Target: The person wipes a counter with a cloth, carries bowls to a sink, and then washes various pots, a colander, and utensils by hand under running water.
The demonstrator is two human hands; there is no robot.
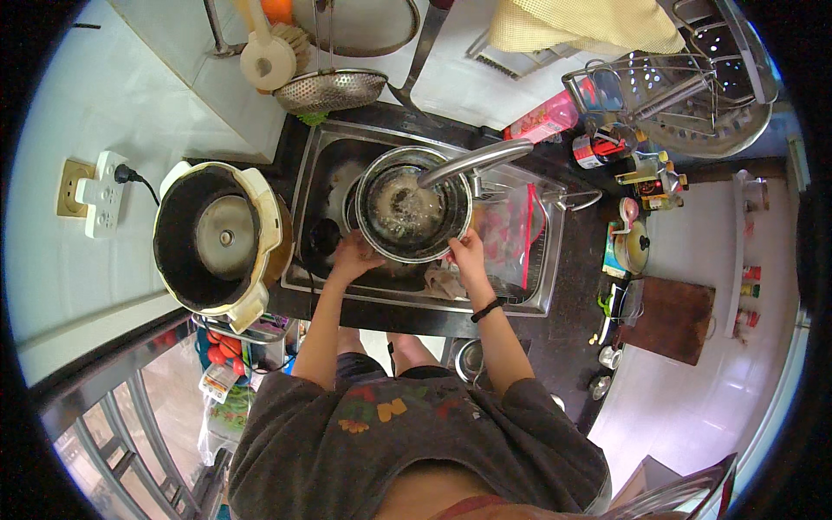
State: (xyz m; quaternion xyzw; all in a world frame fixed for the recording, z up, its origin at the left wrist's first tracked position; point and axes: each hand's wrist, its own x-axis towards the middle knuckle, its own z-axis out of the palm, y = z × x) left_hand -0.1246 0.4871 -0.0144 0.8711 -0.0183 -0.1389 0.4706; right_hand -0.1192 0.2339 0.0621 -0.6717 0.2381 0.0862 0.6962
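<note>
A round metal inner pot (416, 250) is at the sink under the curved faucet (478, 161), with cloudy, bubbly water (409, 205) inside. My right hand (468, 259) grips its near right rim, thumb and fingers pinched over the edge. Low on the pot's near left side, my left hand (356, 258) rests against the wall; part of its fingers is hidden by the pot. Behind the pot, the rim of another round vessel (348, 208) shows in the left basin. A crumpled cloth (445, 283) lies by my right wrist.
An electric cooker body (273, 224) stands open left of the metal sink (552, 286). A clear zip bag with a red seal (513, 240) lies over the right basin. A mesh strainer (331, 91) hangs behind. Bottles (604, 149) and a cutting board (669, 318) are at right.
</note>
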